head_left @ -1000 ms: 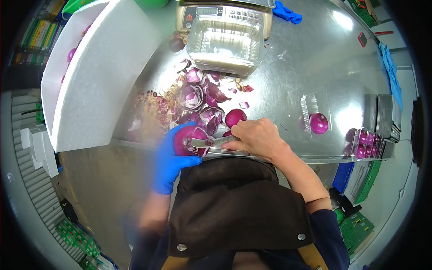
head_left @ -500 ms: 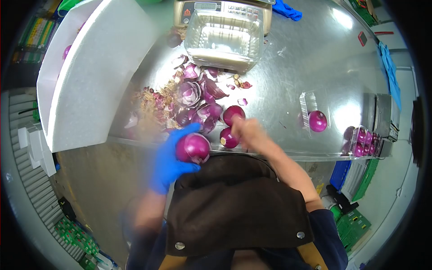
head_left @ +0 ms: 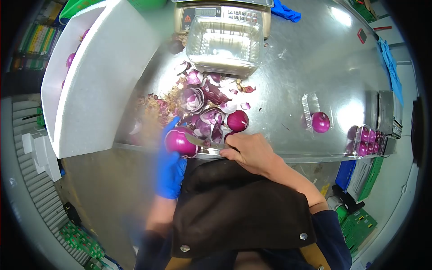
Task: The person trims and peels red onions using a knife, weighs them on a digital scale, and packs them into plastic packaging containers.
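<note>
My left hand (head_left: 171, 173), in a blue glove, is wrapped round a shiny red onion (head_left: 177, 142) at the table's near edge. A small knife (head_left: 194, 140) is gripped in my bare right hand (head_left: 253, 153), its blade lying against the onion's right side. The knife's handle is mostly hidden by my fingers. Just beyond my right hand rests another red onion (head_left: 237, 120). A further onion is largely covered by that hand. Loose purple onion skins (head_left: 193, 100) and dry roots (head_left: 164, 105) are heaped ahead of my left hand.
A clear plastic tray (head_left: 225, 42) leans before a weighing scale (head_left: 184, 18). The white box (head_left: 101, 76) at left holds onions. To the right are a single onion (head_left: 320, 122) by clear film and a packed tray of onions (head_left: 363, 141). Blue gloves (head_left: 286, 11) lie at the back.
My right hand has turned toward the left hand, and the knife now shows against the held onion. The left hand and its onion have shifted slightly left.
</note>
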A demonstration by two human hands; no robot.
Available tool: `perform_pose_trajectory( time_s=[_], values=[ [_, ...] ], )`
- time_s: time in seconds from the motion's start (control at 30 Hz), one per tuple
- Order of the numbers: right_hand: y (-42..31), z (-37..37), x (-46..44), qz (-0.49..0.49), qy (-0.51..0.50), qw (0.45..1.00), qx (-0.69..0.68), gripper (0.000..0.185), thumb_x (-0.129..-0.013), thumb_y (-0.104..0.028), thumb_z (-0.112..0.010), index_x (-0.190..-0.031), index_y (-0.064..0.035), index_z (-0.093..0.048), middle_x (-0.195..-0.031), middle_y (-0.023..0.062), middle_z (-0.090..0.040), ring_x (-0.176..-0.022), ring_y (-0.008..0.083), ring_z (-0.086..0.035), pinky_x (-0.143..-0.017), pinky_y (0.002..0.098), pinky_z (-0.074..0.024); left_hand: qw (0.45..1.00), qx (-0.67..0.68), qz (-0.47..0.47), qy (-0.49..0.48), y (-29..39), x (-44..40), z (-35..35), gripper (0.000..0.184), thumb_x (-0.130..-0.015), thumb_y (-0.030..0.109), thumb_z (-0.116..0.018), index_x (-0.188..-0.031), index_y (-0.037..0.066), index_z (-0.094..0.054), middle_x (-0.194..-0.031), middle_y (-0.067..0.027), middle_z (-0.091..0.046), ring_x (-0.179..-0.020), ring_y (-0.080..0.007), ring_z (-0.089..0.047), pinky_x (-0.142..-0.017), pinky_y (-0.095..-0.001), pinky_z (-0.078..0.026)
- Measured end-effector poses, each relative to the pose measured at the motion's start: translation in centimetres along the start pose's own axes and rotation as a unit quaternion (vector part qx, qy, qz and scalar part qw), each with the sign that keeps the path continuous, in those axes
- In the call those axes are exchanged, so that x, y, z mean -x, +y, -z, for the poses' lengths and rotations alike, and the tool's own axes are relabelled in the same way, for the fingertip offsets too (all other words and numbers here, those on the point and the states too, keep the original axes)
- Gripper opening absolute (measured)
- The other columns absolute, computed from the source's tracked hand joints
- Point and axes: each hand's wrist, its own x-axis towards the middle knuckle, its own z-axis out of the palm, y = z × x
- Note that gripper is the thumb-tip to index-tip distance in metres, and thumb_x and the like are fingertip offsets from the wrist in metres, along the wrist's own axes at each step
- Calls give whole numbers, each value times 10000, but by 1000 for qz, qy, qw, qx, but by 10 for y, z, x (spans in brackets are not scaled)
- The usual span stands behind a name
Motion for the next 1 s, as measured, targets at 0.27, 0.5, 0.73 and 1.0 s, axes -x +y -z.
perform_pose_trajectory(
  time_s=[0.27, 0.5, 0.73, 1.0],
  values=[
    [0, -1, 4, -13, 9, 1000, 10, 462, -975, -484, -534, -805, -57, -588, -719, 130, -617, -685, 383, -611, -610, 454, -485, 994, -81, -76, -3, -5, 0, -2, 862, -659, 133, -832, -1419, -15, -453, -1324, -133, -546, -1181, -250, -574, -1024, -376, -504],
    [19, -24, -2, -237, -39, 912, -332, 583, -1044, -484, -440, -687, -40, -562, -530, 34, -478, -485, 147, -480, -501, 309, -404, 990, -116, -76, -4, -11, 2, 11, 860, -619, 80, -796, -1407, -17, -467, -1327, -138, -551, -1207, -254, -564, -1039, -385, -493],
    [26, -26, -16, -215, -9, 931, -295, 486, -1015, -459, -519, -823, -22, -612, -615, 17, -525, -550, 106, -505, -524, 275, -421, 998, 63, 2, -21, -25, 1, 31, 871, -775, 158, -765, -1488, -56, -313, -1422, -204, -485, -1303, -345, -510, -1129, -464, -407],
    [-37, -3, -30, 32, 97, 991, -84, 527, -753, -373, -843, -1149, -78, -661, -1055, 68, -657, -817, 238, -696, -655, 347, -546, 978, 196, 67, -8, -48, 6, 42, 742, -931, 359, -658, -1482, -16, -331, -1458, -200, -449, -1328, -341, -484, -1118, -494, -416]
  ],
)
